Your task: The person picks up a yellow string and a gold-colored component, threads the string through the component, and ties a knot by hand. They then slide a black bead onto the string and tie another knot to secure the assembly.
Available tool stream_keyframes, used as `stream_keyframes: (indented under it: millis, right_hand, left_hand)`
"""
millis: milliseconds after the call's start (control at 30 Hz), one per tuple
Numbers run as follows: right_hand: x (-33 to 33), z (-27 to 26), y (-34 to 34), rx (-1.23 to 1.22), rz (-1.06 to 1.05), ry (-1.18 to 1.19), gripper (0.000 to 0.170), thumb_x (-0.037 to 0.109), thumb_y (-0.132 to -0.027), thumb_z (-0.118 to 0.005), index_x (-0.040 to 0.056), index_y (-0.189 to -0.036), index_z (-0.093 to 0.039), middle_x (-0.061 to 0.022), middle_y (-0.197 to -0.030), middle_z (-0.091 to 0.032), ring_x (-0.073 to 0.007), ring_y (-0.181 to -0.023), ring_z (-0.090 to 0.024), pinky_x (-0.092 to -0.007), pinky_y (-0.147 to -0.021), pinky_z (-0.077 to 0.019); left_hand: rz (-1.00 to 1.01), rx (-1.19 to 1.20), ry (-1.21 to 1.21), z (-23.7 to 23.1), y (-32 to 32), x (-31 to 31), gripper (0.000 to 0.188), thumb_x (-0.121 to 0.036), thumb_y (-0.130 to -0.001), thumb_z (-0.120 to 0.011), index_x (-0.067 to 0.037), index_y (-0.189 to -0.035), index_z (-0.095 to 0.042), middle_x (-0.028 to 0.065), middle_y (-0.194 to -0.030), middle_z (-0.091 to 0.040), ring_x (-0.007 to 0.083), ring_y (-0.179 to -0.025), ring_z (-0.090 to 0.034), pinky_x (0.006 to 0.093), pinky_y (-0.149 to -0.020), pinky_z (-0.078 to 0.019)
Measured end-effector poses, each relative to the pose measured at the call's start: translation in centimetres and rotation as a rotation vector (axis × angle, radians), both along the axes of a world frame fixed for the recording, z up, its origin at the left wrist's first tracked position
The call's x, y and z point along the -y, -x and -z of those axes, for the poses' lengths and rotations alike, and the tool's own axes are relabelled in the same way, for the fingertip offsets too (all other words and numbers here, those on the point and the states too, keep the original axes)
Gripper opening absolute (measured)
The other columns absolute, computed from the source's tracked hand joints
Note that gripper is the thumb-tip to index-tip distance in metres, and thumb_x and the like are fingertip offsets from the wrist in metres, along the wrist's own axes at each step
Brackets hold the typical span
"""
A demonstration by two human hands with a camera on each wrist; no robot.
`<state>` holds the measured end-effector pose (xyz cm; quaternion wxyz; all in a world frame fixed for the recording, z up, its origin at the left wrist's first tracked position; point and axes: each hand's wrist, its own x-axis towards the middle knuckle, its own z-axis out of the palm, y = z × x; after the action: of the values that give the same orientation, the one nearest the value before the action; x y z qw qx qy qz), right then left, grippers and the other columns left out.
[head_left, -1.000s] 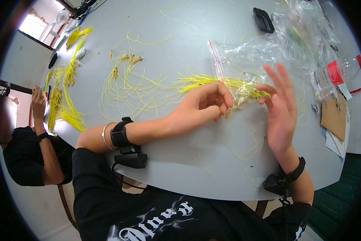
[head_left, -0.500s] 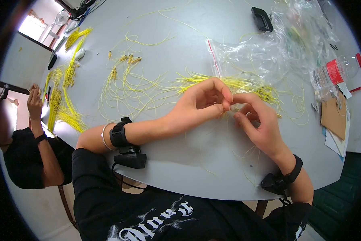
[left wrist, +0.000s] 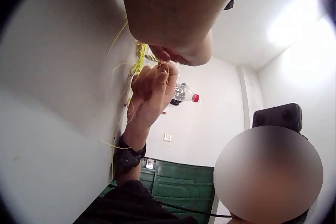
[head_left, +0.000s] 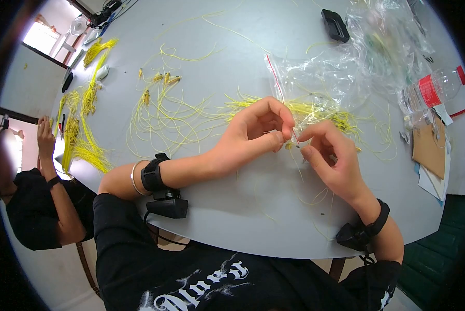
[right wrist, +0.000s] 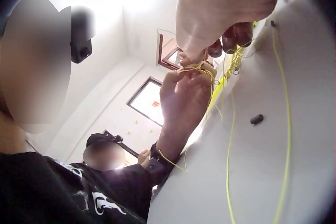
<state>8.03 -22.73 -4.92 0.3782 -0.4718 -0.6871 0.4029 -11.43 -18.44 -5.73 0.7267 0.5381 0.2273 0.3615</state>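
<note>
In the head view the left hand point(head_left: 253, 133) and right hand point(head_left: 335, 159) meet over the grey table point(head_left: 232, 217), fingertips close together. Both are bent round a fine yellow thread point(right wrist: 212, 88), which the right wrist view shows wound at the left hand's fingertips. The right hand's fingertips touch it there, though some fingers are hidden. Just behind them lies a yellow thread bundle point(head_left: 341, 120), partly under a clear zip bag point(head_left: 315, 78).
Looser threads with brown ends point(head_left: 173, 80) lie left of the hands. More yellow bundles point(head_left: 90, 93) are at the far left, near another person point(head_left: 41, 207). A bottle point(head_left: 434, 90), brown card point(head_left: 430, 150) and black tray point(head_left: 336, 26) stand right.
The right hand has come down and left from its raised, spread pose to the left hand's fingertips. Since then the fingertips have parted slightly, with a thin strand showing between them.
</note>
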Motion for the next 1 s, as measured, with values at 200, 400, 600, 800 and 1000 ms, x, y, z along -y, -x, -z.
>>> stream_keyframes:
  millis: [200, 400, 600, 800, 1000]
  right_hand:
    - [0.0, 0.0, -0.3, 0.148, 0.040, -0.020, 0.010, 0.009, -0.079, -0.064, 0.0055, -0.084, -0.055, 0.0014, -0.048, -0.034, -0.0049, -0.045, -0.029, -0.0250, -0.043, -0.0204]
    - [0.2, 0.4, -0.2, 0.090, 0.165, -0.042, 0.010, 0.010, -0.079, -0.065, 0.0057, -0.083, -0.056, 0.0017, -0.045, -0.032, -0.0057, -0.041, -0.025, -0.0254, -0.041, -0.0181]
    - [0.3, -0.2, 0.2, 0.155, 0.131, -0.133, 0.015, 0.011, -0.076, -0.068, 0.0079, -0.087, -0.059, 0.0020, -0.045, -0.029, -0.0061, -0.040, -0.024, -0.0251, -0.040, -0.0191]
    - [0.5, 0.1, 0.8, 0.121, 0.105, -0.119, 0.017, 0.008, -0.074, -0.069, 0.0087, -0.090, -0.063, 0.0022, -0.045, -0.029, -0.0055, -0.040, -0.025, -0.0248, -0.040, -0.0201]
    - [0.6, 0.7, 1.0, 0.002, 0.108, -0.072, 0.013, 0.006, -0.077, -0.066, 0.0077, -0.089, -0.064, 0.0042, -0.047, -0.027, -0.0033, -0.043, -0.023, -0.0243, -0.042, -0.0175]
  left_hand:
    - [-0.012, 0.010, 0.004, 0.2, 0.0, -0.1, 0.017, 0.000, -0.079, -0.051, -0.005, -0.093, -0.045, 0.0004, -0.082, -0.047, 0.0073, -0.072, -0.044, 0.0220, -0.065, -0.0386]
    - [-0.010, 0.022, 0.000, 0.3, 0.0, -0.2, 0.017, 0.000, -0.079, -0.052, -0.005, -0.093, -0.045, 0.0009, -0.084, -0.047, 0.0073, -0.073, -0.044, 0.0220, -0.065, -0.0383]
    - [-0.017, 0.019, -0.047, 0.3, -0.2, 0.0, 0.017, -0.001, -0.082, -0.056, -0.005, -0.094, -0.045, 0.0014, -0.087, -0.049, 0.0084, -0.082, -0.047, 0.0231, -0.072, -0.0402]
    - [0.004, -0.012, -0.192, 0.7, -0.3, 0.0, 0.019, 0.000, -0.081, -0.058, -0.007, -0.095, -0.048, 0.0016, -0.092, -0.053, 0.0083, -0.087, -0.053, 0.0224, -0.072, -0.0426]
    - [-0.029, -0.120, -0.289, 0.8, -0.1, -0.2, 0.019, -0.001, -0.081, -0.061, -0.007, -0.094, -0.049, 0.0017, -0.092, -0.055, 0.0085, -0.085, -0.054, 0.0237, -0.073, -0.0430]
